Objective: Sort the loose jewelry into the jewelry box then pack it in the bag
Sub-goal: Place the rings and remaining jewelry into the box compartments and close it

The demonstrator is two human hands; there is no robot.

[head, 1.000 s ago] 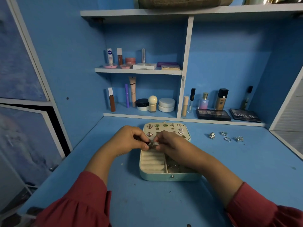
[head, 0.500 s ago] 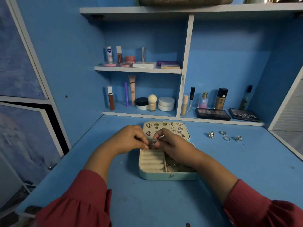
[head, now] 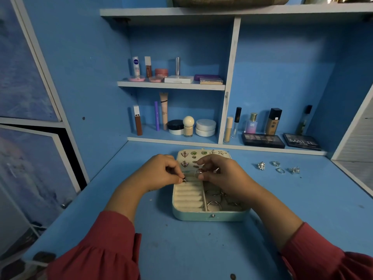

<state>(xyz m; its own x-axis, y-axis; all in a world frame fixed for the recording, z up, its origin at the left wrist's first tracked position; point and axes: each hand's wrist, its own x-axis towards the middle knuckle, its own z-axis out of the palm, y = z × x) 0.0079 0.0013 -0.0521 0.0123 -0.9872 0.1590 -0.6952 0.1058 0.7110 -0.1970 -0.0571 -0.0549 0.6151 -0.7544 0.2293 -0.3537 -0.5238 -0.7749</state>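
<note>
Now the hands, joined over the box a second ago, have drawn apart: the left hand pinches a small dark-stoned ring at the ring rolls, seemingly ready to seat it, while the right hand pinches a thin silver piece. The mint jewelry box holds cream rolls on its left and loose rings on its right; earrings stud its lid. Beyond, four silver rings wait on the desk.

Jewelry box on desk centre — loose rings right, shelves behind.
</note>
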